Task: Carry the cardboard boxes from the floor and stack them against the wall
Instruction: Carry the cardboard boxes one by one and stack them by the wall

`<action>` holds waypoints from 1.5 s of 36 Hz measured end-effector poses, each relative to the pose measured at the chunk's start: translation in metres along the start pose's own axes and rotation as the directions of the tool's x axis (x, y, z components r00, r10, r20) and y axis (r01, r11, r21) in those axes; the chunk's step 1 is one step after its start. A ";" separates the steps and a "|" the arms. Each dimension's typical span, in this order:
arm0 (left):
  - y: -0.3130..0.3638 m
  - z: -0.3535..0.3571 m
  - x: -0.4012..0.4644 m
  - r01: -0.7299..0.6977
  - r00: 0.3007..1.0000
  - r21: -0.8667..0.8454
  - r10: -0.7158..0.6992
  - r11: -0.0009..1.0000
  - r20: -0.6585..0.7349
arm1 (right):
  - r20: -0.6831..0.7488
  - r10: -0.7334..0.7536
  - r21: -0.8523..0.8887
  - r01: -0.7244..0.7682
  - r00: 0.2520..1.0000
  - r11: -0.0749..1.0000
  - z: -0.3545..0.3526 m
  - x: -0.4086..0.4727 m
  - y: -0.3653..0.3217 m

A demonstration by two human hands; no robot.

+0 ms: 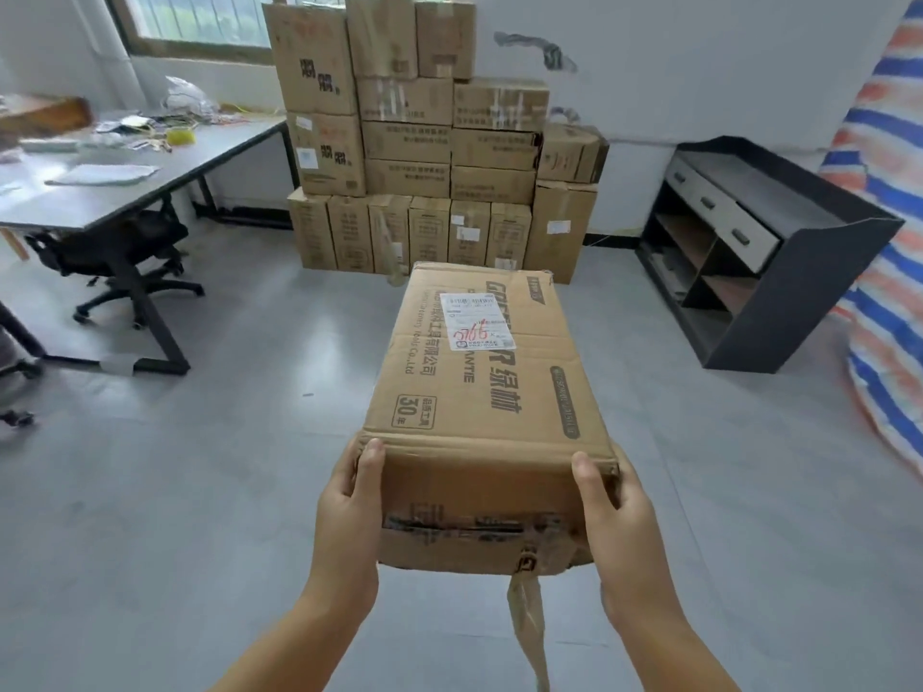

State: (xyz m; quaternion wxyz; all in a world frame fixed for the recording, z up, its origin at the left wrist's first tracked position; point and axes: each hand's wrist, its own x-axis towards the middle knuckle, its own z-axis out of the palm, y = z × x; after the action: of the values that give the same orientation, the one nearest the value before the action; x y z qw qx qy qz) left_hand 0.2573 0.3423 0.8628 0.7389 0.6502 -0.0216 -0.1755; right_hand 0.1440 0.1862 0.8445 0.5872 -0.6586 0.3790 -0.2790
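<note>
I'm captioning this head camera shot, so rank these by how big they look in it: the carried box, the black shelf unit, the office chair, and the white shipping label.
1. carried box, largest partly because it is nearest the camera
2. black shelf unit
3. office chair
4. white shipping label

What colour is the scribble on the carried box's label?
Red, on the white label of the carried box; head view.

Bright, even daylight from window (200,17) upper left; soft shadows, wide-angle bending at edges, slight blur.
</note>
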 end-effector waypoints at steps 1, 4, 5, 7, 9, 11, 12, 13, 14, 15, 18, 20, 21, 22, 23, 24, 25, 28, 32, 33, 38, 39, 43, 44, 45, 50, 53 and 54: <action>0.004 0.006 0.017 -0.004 1.000 0.005 0.004 1.000 0.007 | -0.006 -0.006 0.002 0.006 1.000 1.000 0.005 0.016 -0.002; 0.014 0.028 0.062 -0.012 0.999 0.015 0.011 1.000 0.035 | -0.025 -0.002 -0.005 0.002 1.000 1.000 0.017 0.061 -0.009; 0.016 0.036 0.077 -0.009 0.999 0.016 0.008 1.000 0.041 | -0.033 -0.001 -0.009 0.000 0.999 1.000 0.020 0.076 -0.013; 0.019 0.053 0.107 -0.002 0.999 0.020 0.001 1.000 0.046 | -0.044 -0.002 -0.016 0.002 0.999 1.000 0.025 0.109 -0.019; 0.021 0.073 0.139 0.003 0.999 0.018 -0.004 1.000 0.044 | -0.052 -0.006 -0.016 0.005 0.999 1.000 0.029 0.145 -0.021; 0.023 0.095 0.170 -0.008 0.999 0.021 0.007 1.000 0.050 | -0.059 -0.018 -0.008 0.018 0.998 1.000 0.033 0.183 -0.021; 0.024 0.107 0.186 -0.016 0.998 0.022 0.014 1.000 0.054 | -0.063 -0.026 -0.005 0.026 0.998 1.000 0.035 0.204 -0.021; 0.024 0.119 0.203 -0.023 0.998 0.023 0.022 0.999 0.056 | -0.066 -0.031 -0.003 0.031 0.997 1.000 0.036 0.226 -0.021; 0.025 0.132 0.220 -0.030 0.998 0.024 0.028 0.999 0.058 | -0.065 -0.034 0.000 0.034 0.997 0.999 0.038 0.248 -0.023; 0.026 0.145 0.237 -0.037 0.998 0.023 0.035 0.999 0.059 | -0.060 -0.036 0.003 0.036 0.998 0.999 0.040 0.270 -0.026; 0.032 0.183 0.289 -0.049 0.998 -0.005 0.050 0.999 0.039 | -0.028 -0.052 0.002 0.052 0.998 0.999 0.044 0.341 -0.034; 0.040 0.208 0.323 -0.048 0.999 -0.030 0.048 0.998 0.020 | -0.018 -0.058 -0.021 0.057 0.998 0.998 0.046 0.387 -0.043; 0.044 0.221 0.340 -0.048 0.999 -0.038 0.049 0.998 0.013 | -0.013 -0.060 -0.032 0.059 0.998 0.998 0.046 0.409 -0.048; 0.048 0.234 0.356 -0.049 0.999 -0.043 0.050 0.998 0.006 | -0.006 -0.066 -0.036 0.066 0.998 0.997 0.047 0.432 -0.054; 0.051 0.247 0.371 -0.052 0.999 -0.047 0.052 0.998 -0.001 | 0.005 -0.077 -0.034 0.077 0.997 0.996 0.048 0.454 -0.059; 0.054 0.259 0.386 -0.056 0.998 -0.055 0.056 0.997 -0.009 | 0.018 -0.088 -0.029 0.089 0.996 0.996 0.049 0.475 -0.063; 0.056 0.270 0.401 -0.060 0.998 -0.067 0.058 0.996 -0.022 | 0.029 -0.099 -0.027 0.100 0.995 0.995 0.050 0.496 -0.067; 0.064 0.296 0.443 -0.070 0.996 -0.079 0.066 0.994 -0.057 | 0.056 -0.106 -0.019 0.107 0.993 0.994 0.058 0.549 -0.078; 0.072 0.326 0.505 -0.070 0.996 -0.060 0.067 0.996 -0.052 | 0.075 -0.123 -0.020 0.125 0.990 0.992 0.075 0.617 -0.086; 0.073 0.334 0.523 -0.073 0.996 -0.058 0.070 0.996 -0.050 | 0.076 -0.124 -0.018 0.125 0.989 0.992 0.081 0.635 -0.085; 0.075 0.371 0.623 -0.070 0.998 -0.037 0.070 0.997 0.000 | 0.034 -0.119 -0.003 0.119 0.992 0.993 0.110 0.728 -0.087; 0.076 0.380 0.645 -0.062 0.998 -0.033 0.063 0.998 0.016 | 0.015 -0.118 0.001 0.118 0.993 0.993 0.116 0.749 -0.088; 0.094 0.411 0.736 -0.050 0.995 -0.014 0.051 0.999 0.086 | -0.055 -0.107 0.015 0.108 0.993 0.994 0.145 0.829 -0.102; 0.101 0.417 0.758 -0.056 0.994 -0.010 0.057 0.998 0.097 | -0.065 -0.098 0.025 0.100 0.993 0.995 0.153 0.847 -0.108; 0.109 0.424 0.780 -0.067 0.992 -0.009 0.068 0.998 0.108 | -0.073 -0.087 0.035 0.090 0.993 0.995 0.163 0.866 -0.116; 0.142 0.454 0.885 -0.091 0.984 -0.014 0.092 0.996 0.154 | -0.118 -0.123 0.036 0.128 0.985 0.991 0.205 0.948 -0.149; 0.152 0.476 0.934 -0.108 0.979 -0.031 0.112 0.994 0.169 | -0.151 -0.149 0.021 0.154 0.977 0.988 0.219 0.995 -0.161; 0.156 0.483 0.948 -0.117 0.978 -0.036 0.122 0.992 0.172 | -0.153 -0.159 0.025 0.164 0.975 0.986 0.221 1.010 -0.165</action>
State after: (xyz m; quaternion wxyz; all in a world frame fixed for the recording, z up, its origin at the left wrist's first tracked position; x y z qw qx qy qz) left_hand 1.0563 -0.3763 0.9020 0.7517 0.6204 -0.1228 -0.1869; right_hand 0.9145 -0.5203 0.8948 0.5446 -0.6532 0.3621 -0.3815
